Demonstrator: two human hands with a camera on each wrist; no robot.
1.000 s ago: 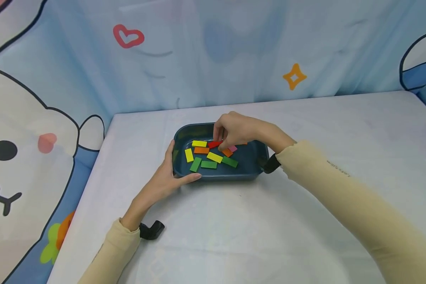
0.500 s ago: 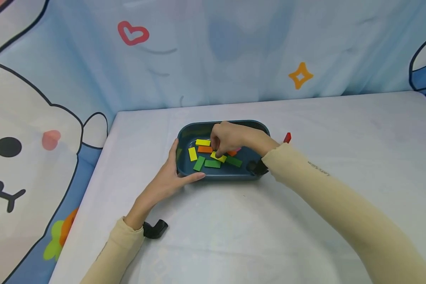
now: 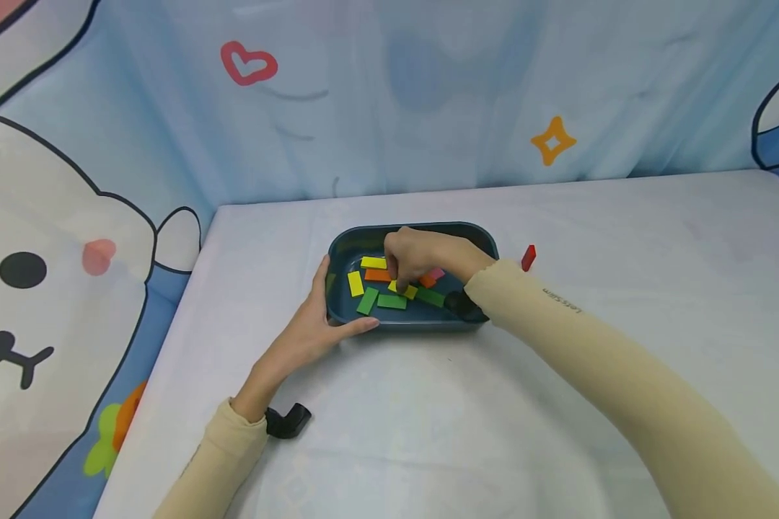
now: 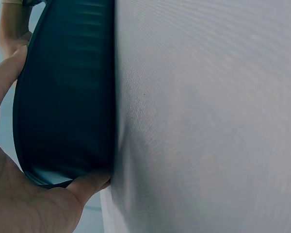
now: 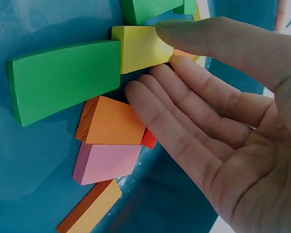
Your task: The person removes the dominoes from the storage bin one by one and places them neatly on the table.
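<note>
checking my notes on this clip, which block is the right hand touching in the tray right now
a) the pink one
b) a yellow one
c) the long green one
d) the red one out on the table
b: in the right wrist view the thumb of the right hand lies on the yellow block with the fingers against its edge; the pink block and the green block lie untouched, and the red block stands outside the tray.
</note>
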